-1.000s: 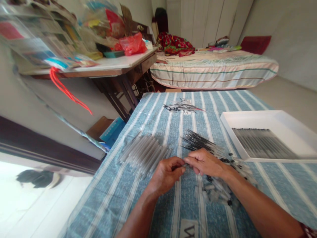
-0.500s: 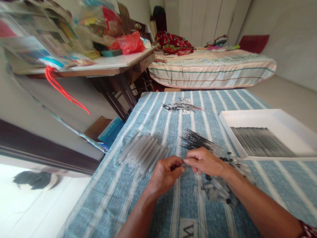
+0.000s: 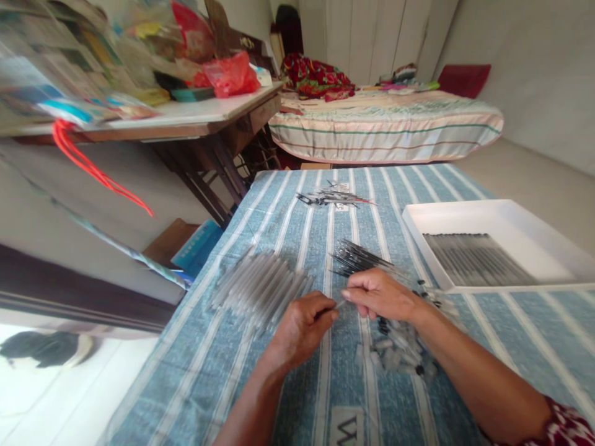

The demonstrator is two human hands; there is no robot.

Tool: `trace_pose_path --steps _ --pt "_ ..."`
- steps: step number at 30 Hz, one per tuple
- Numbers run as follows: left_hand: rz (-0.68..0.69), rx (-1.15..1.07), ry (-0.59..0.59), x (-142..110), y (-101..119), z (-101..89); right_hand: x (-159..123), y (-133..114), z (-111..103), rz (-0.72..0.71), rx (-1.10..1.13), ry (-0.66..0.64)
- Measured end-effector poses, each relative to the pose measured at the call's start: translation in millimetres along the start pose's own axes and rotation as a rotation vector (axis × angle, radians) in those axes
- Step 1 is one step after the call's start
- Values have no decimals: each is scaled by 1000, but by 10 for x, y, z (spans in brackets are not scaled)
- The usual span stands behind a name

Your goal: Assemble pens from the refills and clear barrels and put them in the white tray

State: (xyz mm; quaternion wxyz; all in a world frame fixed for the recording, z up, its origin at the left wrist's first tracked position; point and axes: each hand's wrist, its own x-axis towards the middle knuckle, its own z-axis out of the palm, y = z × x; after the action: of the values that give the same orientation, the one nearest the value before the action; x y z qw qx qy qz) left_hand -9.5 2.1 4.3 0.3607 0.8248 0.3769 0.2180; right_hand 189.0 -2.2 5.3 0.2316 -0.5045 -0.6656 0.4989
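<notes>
While my left hand [image 3: 302, 329] pinches what looks like a little clear stick [image 3: 339, 304], my right hand [image 3: 382, 295] pinches its other end, both nearly closed.

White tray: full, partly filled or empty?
Partly filled: in the white tray, grey pen tubes lie side by side, covering only part of its floor.

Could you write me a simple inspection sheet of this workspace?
Surface: blue-and-white striped cloth, lightly creased.
Job's things: grey tubes, dark thin rods and small translucent pieces in loose piles; white tray holding a row of slim tubes.
Clutter: mixed thin bits near the far edge.
Grippers: none, bare hands; left hand and right hand pinch a small pale piece.
Cables: none identifiable; red cord hangs off the side table.
Surroundings: bed behind, red bag at left.
</notes>
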Motion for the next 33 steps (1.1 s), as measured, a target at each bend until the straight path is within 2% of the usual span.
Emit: trace_pose_path --steps 6,11,13,16,19,21,26,30,33 --pt "-26 -32 42 1 -5 47 -12 -46 17 40 -21 3" --pt "-96 -97 123 -5 -31 27 -70 -48 -88 -35 -128 21" --pt "-176 -178 186 -6 -48 18 -108 -36 -150 -72 -213 -46" --pt "-302 -431 271 -1 -84 21 -170 -47 -184 -129 -385 -210" --pt "-347 -640 317 9 -92 28 -217 -80 -107 -133 -553 -331" --pt "-360 -708 339 14 -68 23 -230 -85 -21 -140 -641 -367" --pt "-367 -782 421 11 7 -10 -220 -27 90 -157 -680 -366" --pt "-359 -803 418 13 16 -22 -234 5 54 -95 -636 -373" --pt "-353 -823 414 17 12 -15 -251 28 56 -99 -646 -353"
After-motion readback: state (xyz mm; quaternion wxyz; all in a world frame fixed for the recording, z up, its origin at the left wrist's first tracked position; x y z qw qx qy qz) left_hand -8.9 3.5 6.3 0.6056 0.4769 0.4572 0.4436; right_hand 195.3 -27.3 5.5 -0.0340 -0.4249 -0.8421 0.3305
